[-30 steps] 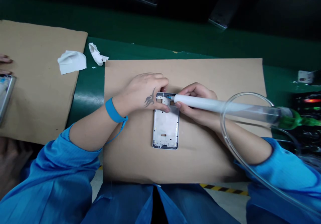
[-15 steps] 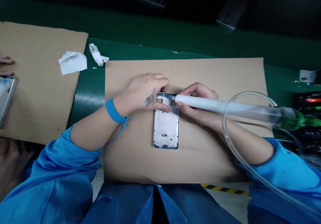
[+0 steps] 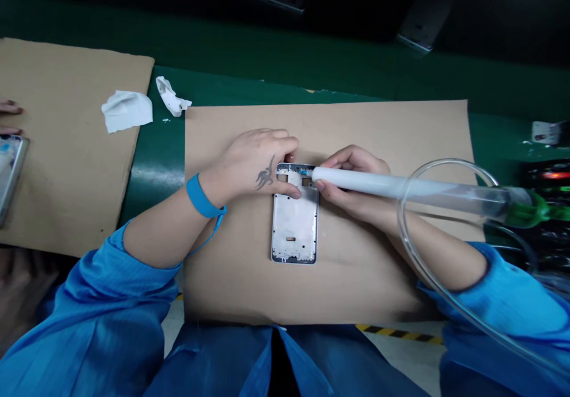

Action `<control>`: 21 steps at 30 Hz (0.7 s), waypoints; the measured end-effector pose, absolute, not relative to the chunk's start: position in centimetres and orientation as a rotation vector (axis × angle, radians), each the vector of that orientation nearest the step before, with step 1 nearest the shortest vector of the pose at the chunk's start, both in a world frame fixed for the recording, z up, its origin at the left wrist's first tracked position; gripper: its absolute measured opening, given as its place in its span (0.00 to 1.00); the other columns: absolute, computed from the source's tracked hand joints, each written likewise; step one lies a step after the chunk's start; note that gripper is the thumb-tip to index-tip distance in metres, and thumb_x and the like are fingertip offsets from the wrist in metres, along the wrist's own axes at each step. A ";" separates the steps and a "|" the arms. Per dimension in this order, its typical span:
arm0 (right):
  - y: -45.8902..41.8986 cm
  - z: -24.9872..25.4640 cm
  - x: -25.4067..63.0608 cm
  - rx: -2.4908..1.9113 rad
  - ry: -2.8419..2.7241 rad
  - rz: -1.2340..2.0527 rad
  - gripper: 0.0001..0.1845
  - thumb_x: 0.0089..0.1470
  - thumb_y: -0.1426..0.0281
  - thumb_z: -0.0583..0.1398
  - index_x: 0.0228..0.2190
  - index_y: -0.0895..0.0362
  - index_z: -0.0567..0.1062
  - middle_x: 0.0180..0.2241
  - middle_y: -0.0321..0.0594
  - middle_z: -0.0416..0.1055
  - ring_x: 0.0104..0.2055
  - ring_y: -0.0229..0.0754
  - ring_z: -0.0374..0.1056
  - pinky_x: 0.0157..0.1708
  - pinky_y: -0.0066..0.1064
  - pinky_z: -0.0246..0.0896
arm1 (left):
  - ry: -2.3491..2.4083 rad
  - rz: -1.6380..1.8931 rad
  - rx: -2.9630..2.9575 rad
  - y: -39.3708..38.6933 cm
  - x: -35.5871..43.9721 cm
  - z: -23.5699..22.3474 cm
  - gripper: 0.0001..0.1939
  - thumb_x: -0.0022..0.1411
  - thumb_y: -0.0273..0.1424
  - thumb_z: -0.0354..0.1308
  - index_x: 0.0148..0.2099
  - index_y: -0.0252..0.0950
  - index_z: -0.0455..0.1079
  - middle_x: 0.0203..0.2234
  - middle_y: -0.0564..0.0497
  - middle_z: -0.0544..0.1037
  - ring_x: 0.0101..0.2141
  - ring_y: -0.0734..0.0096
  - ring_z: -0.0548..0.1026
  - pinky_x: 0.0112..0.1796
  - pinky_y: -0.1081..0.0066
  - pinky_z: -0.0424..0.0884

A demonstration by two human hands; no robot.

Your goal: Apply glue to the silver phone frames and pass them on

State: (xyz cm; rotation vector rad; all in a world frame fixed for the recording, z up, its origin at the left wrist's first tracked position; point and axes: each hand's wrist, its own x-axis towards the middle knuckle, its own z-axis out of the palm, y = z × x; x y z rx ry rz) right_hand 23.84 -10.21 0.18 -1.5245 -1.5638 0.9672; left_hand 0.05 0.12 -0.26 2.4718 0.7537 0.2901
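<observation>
A phone frame (image 3: 294, 225), silvery with a dark rim, lies flat on a sheet of brown cardboard (image 3: 231, 284). My left hand (image 3: 262, 162) grips its upper left part, thumb across the inner face and fingers curled at the top edge. Between the thumb and fingers of my right hand (image 3: 351, 177) is a white dispensing syringe (image 3: 365, 182), tilted low. Its blue needle tip points at the frame's upper right area; whether it touches cannot be made out. From the syringe's green end cap (image 3: 528, 210) a clear hose (image 3: 407, 237) loops over my right forearm.
To the left, a co-worker's fingers (image 3: 9, 107) show beside another phone frame (image 3: 13, 171) on a second cardboard sheet (image 3: 66, 201). White cloth pieces (image 3: 127, 111) lie near the green bench (image 3: 151, 165). Dark equipment with a red light (image 3: 553, 174) stands at right.
The syringe's rear end has shifted slightly to the right, with its hose loop. Both hands keep nearly the same place, and the phone frame has barely moved.
</observation>
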 end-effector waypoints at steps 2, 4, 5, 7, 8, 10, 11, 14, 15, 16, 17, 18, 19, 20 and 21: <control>-10.2 0.2 23.9 -1.527 -1.572 0.973 0.21 0.51 0.54 0.77 0.35 0.50 0.75 0.28 0.38 0.79 0.25 0.41 0.71 0.23 0.32 0.65 | 0.755 0.288 2.472 0.1 0.1 -0.3 0.38 0.57 0.71 0.68 0.41 0.39 0.73 0.35 0.49 0.80 0.35 0.61 0.76 0.37 0.62 0.63; -10.2 0.3 24.0 -1.522 -1.579 0.970 0.21 0.50 0.55 0.77 0.35 0.50 0.75 0.28 0.38 0.79 0.25 0.40 0.71 0.23 0.31 0.65 | 0.755 0.292 2.471 0.2 0.0 -0.3 0.38 0.57 0.71 0.69 0.40 0.39 0.73 0.35 0.49 0.80 0.35 0.60 0.76 0.37 0.62 0.63; -10.2 0.3 24.0 -1.521 -1.581 0.965 0.20 0.51 0.55 0.77 0.35 0.50 0.76 0.28 0.38 0.80 0.25 0.40 0.71 0.23 0.31 0.65 | 0.755 0.294 2.469 0.2 0.0 -0.4 0.38 0.57 0.71 0.69 0.41 0.39 0.73 0.35 0.49 0.80 0.36 0.60 0.76 0.37 0.62 0.63; -10.2 0.2 24.0 -1.527 -1.581 0.951 0.20 0.51 0.55 0.77 0.34 0.50 0.76 0.29 0.38 0.80 0.25 0.40 0.71 0.23 0.31 0.65 | 0.753 0.302 2.463 0.2 0.0 -0.4 0.38 0.57 0.71 0.68 0.41 0.39 0.73 0.35 0.49 0.80 0.36 0.60 0.76 0.38 0.62 0.64; -10.2 0.2 24.0 -1.532 -1.581 0.946 0.20 0.51 0.54 0.77 0.34 0.50 0.76 0.29 0.38 0.80 0.25 0.40 0.71 0.23 0.31 0.65 | 0.751 0.306 2.460 0.2 0.0 -0.4 0.38 0.57 0.71 0.68 0.41 0.39 0.73 0.35 0.49 0.80 0.36 0.60 0.76 0.38 0.62 0.64; -10.2 0.1 24.1 -1.541 -1.581 0.941 0.22 0.51 0.53 0.77 0.34 0.50 0.76 0.28 0.38 0.80 0.25 0.40 0.70 0.23 0.31 0.65 | 0.745 0.309 2.459 0.1 -0.1 -0.4 0.38 0.57 0.71 0.68 0.41 0.39 0.73 0.35 0.49 0.80 0.36 0.60 0.76 0.38 0.62 0.64; -10.2 0.1 24.1 -1.544 -1.580 0.942 0.22 0.51 0.52 0.77 0.34 0.50 0.75 0.28 0.38 0.79 0.24 0.40 0.70 0.23 0.31 0.65 | 0.743 0.306 2.460 0.1 -0.1 -0.4 0.38 0.56 0.71 0.69 0.41 0.39 0.74 0.35 0.49 0.80 0.36 0.60 0.76 0.38 0.62 0.64; -10.3 0.0 24.1 -1.556 -1.569 0.953 0.22 0.50 0.52 0.77 0.34 0.51 0.76 0.28 0.38 0.79 0.24 0.39 0.70 0.22 0.30 0.63 | 0.743 0.296 2.471 0.1 -0.1 -0.4 0.39 0.55 0.71 0.70 0.41 0.39 0.73 0.36 0.49 0.80 0.36 0.60 0.76 0.37 0.62 0.64; -10.3 0.0 24.1 -1.559 -1.562 0.957 0.21 0.50 0.53 0.77 0.34 0.51 0.76 0.28 0.38 0.80 0.24 0.40 0.70 0.22 0.30 0.63 | 0.743 0.295 2.473 0.1 -0.1 -0.4 0.38 0.55 0.71 0.70 0.41 0.39 0.73 0.36 0.48 0.80 0.36 0.60 0.76 0.37 0.63 0.63; -10.3 0.0 24.1 -1.559 -1.555 0.959 0.21 0.50 0.53 0.77 0.34 0.51 0.76 0.28 0.38 0.80 0.25 0.40 0.70 0.22 0.30 0.63 | 0.743 0.295 2.472 0.1 -0.1 -0.4 0.38 0.57 0.71 0.69 0.41 0.39 0.74 0.36 0.48 0.80 0.36 0.60 0.76 0.37 0.63 0.63; -10.3 -0.1 24.1 -1.557 -1.549 0.958 0.21 0.50 0.53 0.77 0.34 0.50 0.76 0.29 0.38 0.80 0.25 0.40 0.71 0.22 0.31 0.63 | 0.742 0.296 2.470 0.1 -0.1 -0.4 0.38 0.58 0.71 0.68 0.41 0.39 0.74 0.36 0.48 0.79 0.36 0.60 0.76 0.37 0.63 0.63; -10.3 -0.1 24.1 -1.553 -1.543 0.955 0.21 0.50 0.53 0.77 0.34 0.50 0.76 0.29 0.39 0.80 0.25 0.40 0.71 0.22 0.31 0.63 | 0.741 0.298 2.468 0.1 -0.1 -0.3 0.37 0.59 0.71 0.67 0.41 0.39 0.74 0.36 0.48 0.79 0.36 0.60 0.76 0.37 0.63 0.63; -10.4 -0.1 24.1 -1.549 -1.538 0.953 0.22 0.50 0.52 0.77 0.34 0.50 0.76 0.29 0.39 0.80 0.25 0.41 0.71 0.22 0.31 0.63 | 0.740 0.294 2.466 0.1 -0.1 -0.3 0.37 0.59 0.70 0.67 0.41 0.39 0.74 0.36 0.48 0.79 0.36 0.60 0.76 0.37 0.63 0.63; -10.4 -0.2 24.1 -1.548 -1.534 0.955 0.23 0.50 0.52 0.78 0.34 0.50 0.76 0.29 0.39 0.80 0.25 0.41 0.71 0.22 0.32 0.64 | 0.742 0.292 2.466 0.1 0.0 -0.2 0.37 0.59 0.71 0.67 0.41 0.39 0.74 0.35 0.48 0.79 0.36 0.60 0.76 0.37 0.63 0.62; -10.4 -0.3 24.1 -1.550 -1.530 0.961 0.23 0.50 0.51 0.78 0.34 0.50 0.76 0.29 0.38 0.80 0.25 0.41 0.72 0.23 0.32 0.65 | 0.746 0.290 2.468 0.1 0.0 -0.2 0.38 0.58 0.71 0.68 0.41 0.39 0.74 0.35 0.48 0.79 0.36 0.60 0.76 0.37 0.63 0.62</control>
